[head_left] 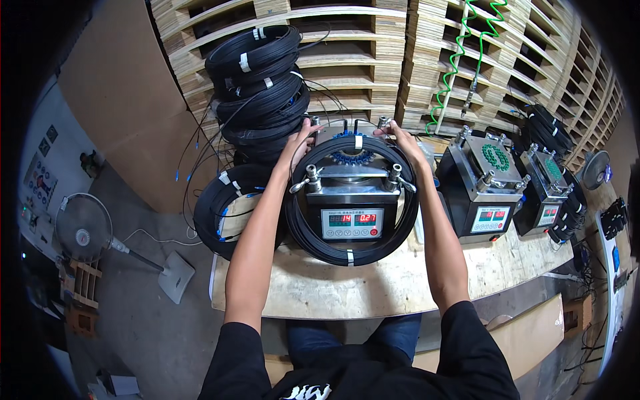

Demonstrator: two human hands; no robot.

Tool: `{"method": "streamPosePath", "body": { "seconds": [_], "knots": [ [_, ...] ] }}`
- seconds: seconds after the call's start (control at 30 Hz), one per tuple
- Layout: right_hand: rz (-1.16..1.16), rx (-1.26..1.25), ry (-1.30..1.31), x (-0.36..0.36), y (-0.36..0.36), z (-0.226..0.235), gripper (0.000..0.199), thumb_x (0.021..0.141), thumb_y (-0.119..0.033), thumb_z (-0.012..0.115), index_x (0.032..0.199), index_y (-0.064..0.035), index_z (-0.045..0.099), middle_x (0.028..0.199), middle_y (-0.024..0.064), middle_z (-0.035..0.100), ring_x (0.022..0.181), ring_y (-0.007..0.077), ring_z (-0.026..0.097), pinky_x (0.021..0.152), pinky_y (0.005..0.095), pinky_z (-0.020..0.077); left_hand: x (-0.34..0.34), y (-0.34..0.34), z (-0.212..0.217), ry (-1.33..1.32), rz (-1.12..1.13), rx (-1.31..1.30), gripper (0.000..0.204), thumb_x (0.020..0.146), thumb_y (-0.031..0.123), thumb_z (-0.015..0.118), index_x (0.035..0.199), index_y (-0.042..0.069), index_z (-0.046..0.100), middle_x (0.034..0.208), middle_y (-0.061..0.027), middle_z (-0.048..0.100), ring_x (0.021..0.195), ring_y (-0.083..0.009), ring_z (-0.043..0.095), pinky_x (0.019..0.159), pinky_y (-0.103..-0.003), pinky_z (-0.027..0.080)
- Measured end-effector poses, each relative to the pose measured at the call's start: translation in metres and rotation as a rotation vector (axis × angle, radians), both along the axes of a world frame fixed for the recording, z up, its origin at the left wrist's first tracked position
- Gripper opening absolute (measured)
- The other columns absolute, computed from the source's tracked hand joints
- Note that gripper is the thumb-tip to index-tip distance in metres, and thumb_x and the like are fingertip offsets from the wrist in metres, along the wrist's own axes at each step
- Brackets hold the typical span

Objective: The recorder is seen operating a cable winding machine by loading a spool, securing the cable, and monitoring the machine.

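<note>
Hands | our left hand [301,139] and right hand [398,138] each clasp the far rim of the cable coil [351,255] | coil rings the heater box [351,210] at the bench [320,287] middle

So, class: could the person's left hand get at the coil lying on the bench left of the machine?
Probably yes. The left hand is at the machine's back, and the black cable coil lies just beside that forearm with nothing between them.
</note>
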State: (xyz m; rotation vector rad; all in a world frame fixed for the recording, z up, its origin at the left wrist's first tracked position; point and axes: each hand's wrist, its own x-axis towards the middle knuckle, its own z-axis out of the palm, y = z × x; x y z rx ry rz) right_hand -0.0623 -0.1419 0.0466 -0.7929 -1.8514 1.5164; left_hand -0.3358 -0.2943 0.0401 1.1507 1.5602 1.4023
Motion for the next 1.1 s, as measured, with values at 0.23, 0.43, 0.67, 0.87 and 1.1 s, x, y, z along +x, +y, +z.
{"method": "streamPosePath", "body": {
  "seconds": [0.23,0.43,0.67,0.87,1.1],
  "knots": [
    [-0.081,0.101,0.102,0.004,0.002,-0.002,0.068,0.105,-0.058,0.033,0.112,-0.0037,0.073,0.105,0.0098,0.071,0.095,0.0163,0.062,0.087,0.0296,0.0489,0.013,0.006,0.006,-0.014,0.016,0.054,0.083,0.095,0.076,0.038,0.134,0.007,0.065,0.094,-0.0061,0.066,0.072,-0.0084,0.042,0.065,-0.021,0.036],
    [-0.098,0.073,0.156,-0.002,0.014,-0.012,0.068,0.105,-0.058,0.036,0.096,-0.0010,0.072,0.094,0.0098,0.070,0.087,0.0180,0.061,0.084,0.0312,0.0486,0.009,-0.002,0.010,-0.008,-0.024,0.018,0.083,0.096,0.075,0.036,0.130,0.006,0.067,0.080,-0.0001,0.058,0.065,-0.0058,0.039,0.058,-0.020,0.034],
    [-0.093,0.112,0.020,-0.004,0.012,-0.012,0.068,0.103,-0.062,0.036,0.107,-0.0026,0.070,0.093,0.0070,0.066,0.085,0.0149,0.057,0.078,0.0277,0.0461,0.007,-0.002,0.003,-0.152,0.030,0.039,0.077,0.098,0.071,0.039,0.133,0.007,0.064,0.077,-0.0003,0.060,0.062,-0.0055,0.042,0.057,-0.019,0.034],
    [-0.076,-0.001,0.153,-0.001,0.000,-0.005,0.066,0.104,-0.061,0.035,0.109,-0.0050,0.070,0.086,0.0052,0.063,0.078,0.0138,0.055,0.071,0.0272,0.0457,0.001,-0.002,0.000,-0.052,0.017,0.069,0.083,0.095,0.076,0.037,0.140,0.008,0.058,0.107,-0.0162,0.067,0.092,-0.0159,0.061,0.079,-0.025,0.050],
    [-0.097,0.115,0.062,0.003,0.005,-0.007,0.072,0.104,-0.063,0.032,0.107,-0.0021,0.071,0.092,0.0072,0.068,0.088,0.0167,0.058,0.085,0.0295,0.0452,0.006,-0.002,0.009,-0.039,-0.067,0.002,0.083,0.097,0.075,0.034,0.132,0.006,0.065,0.109,-0.0123,0.066,0.094,-0.0146,0.060,0.085,-0.026,0.049]
  ]
}}
